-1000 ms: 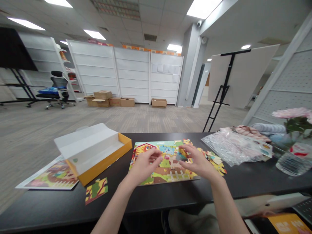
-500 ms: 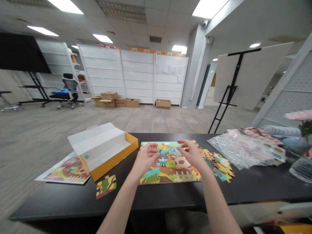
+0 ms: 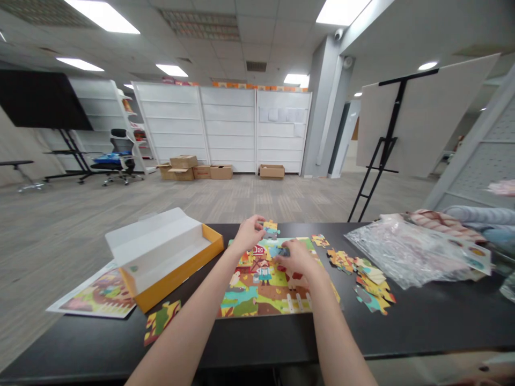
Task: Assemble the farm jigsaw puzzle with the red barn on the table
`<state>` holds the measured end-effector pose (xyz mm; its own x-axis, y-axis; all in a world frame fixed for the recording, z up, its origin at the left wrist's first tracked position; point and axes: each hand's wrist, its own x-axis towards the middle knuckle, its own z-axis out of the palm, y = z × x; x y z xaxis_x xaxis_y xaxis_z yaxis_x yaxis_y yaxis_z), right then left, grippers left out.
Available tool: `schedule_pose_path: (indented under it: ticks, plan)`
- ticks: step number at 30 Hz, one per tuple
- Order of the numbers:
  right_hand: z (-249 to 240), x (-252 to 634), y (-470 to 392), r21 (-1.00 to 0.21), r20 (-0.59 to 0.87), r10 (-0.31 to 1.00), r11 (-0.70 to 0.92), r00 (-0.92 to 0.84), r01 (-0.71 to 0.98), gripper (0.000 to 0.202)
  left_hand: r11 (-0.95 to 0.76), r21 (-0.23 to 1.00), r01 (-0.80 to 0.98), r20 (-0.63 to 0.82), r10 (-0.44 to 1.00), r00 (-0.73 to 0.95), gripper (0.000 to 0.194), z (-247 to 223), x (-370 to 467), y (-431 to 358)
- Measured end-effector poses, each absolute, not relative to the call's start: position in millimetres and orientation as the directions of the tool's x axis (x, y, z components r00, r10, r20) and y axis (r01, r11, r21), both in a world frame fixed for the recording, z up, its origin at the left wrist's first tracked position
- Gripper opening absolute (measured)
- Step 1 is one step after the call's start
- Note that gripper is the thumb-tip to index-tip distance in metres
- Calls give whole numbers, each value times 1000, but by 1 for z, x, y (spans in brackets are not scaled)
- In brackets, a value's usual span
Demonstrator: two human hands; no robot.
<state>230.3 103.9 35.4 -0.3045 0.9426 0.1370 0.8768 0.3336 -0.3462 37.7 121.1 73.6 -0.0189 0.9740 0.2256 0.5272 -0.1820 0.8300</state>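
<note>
A colourful farm puzzle board [image 3: 277, 306] lies flat on the black table. Past its back edge, my left hand [image 3: 250, 234] pinches a yellow and blue puzzle piece [image 3: 270, 229] by its left side. Over the board's upper right part, my right hand [image 3: 296, 258] has its fingers closed on a grey-blue piece [image 3: 284, 251]. Loose pieces [image 3: 372, 284] are heaped to the right of the board, with more joined orange ones [image 3: 341, 260] beside them. A yellow-green piece [image 3: 161, 320] lies at the left, partly beside my left forearm.
An open yellow box [image 3: 177, 273] with a white lid stands on the left, over a printed picture sheet [image 3: 100, 294]. Clear plastic packaging [image 3: 406, 249] lies at the right, near rolled fabric [image 3: 475, 219]. The black table's [image 3: 257, 343] front edge is close.
My left hand has moved past the board's back edge, holding a piece there. My right hand has shifted slightly left and down. The view has shifted a little.
</note>
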Motion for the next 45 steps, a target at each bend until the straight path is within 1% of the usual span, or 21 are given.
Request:
schedule_pose_path:
  ticks: [3, 6, 14, 17, 19, 21, 23, 24, 27, 29, 31, 34, 38, 40, 42, 45]
  plan:
    - [32, 229, 105, -312, 91, 940, 341, -329, 887, 42, -180, 820, 543, 218, 976, -4, 36, 67, 48, 138]
    - [33, 232, 106, -319, 76, 941, 335, -329, 887, 44, -164, 826, 539, 205, 979, -17, 36, 62, 46, 141]
    - [34, 242, 103, -403, 63, 935, 344, -349, 848, 51, -113, 839, 532, 194, 976, -98, 38, 63, 13, 110]
    - [40, 246, 101, -439, 68, 935, 342, -348, 831, 50, -142, 853, 502, 201, 977, -66, 39, 72, 3, 85]
    - [48, 248, 97, -511, 138, 930, 361, -340, 780, 48, -172, 864, 473, 215, 976, -38, 39, 77, -2, 66]
    - [59, 246, 91, -640, 206, 923, 378, -325, 669, 42, -178, 874, 451, 214, 976, -31, 39, 81, -6, 47]
    - [68, 240, 82, -771, 207, 916, 370, -345, 519, 38, -151, 904, 400, 185, 982, -47, 39, 80, -9, 32]
    - [70, 235, 78, -817, 187, 908, 356, -375, 454, 38, -134, 923, 360, 163, 985, -52, 39, 78, -10, 26]
    - [69, 214, 68, -876, 159, 859, 351, -487, 332, 38, -102, 965, 242, 115, 993, -39, 40, 67, -12, 14]
    - [62, 199, 66, -882, 170, 836, 366, -522, 298, 31, -100, 971, 215, 109, 994, -30, 40, 59, -13, 11]
    - [55, 187, 66, -878, 181, 830, 378, -527, 294, 20, -100, 964, 247, 110, 994, -27, 38, 53, -15, 10]
    - [48, 176, 64, -870, 167, 830, 379, -533, 316, 10, -118, 914, 389, 142, 989, -33, 29, 49, -21, 8]
    - [44, 170, 59, -869, 139, 830, 364, -541, 335, 14, -97, 766, 636, 165, 985, -49, 21, 49, -39, 3]
    - [42, 166, 56, -874, 134, 842, 350, -523, 338, 16, -67, 699, 712, 166, 984, -70, 19, 49, -48, -1]
    - [39, 162, 54, -881, 125, 852, 330, -508, 337, 17, -66, 687, 723, 181, 980, -82, 16, 49, -54, -5]
    - [36, 154, 51, -913, 72, 861, 261, -503, 315, 19, -92, 762, 641, 185, 979, -80, 16, 49, -56, -8]
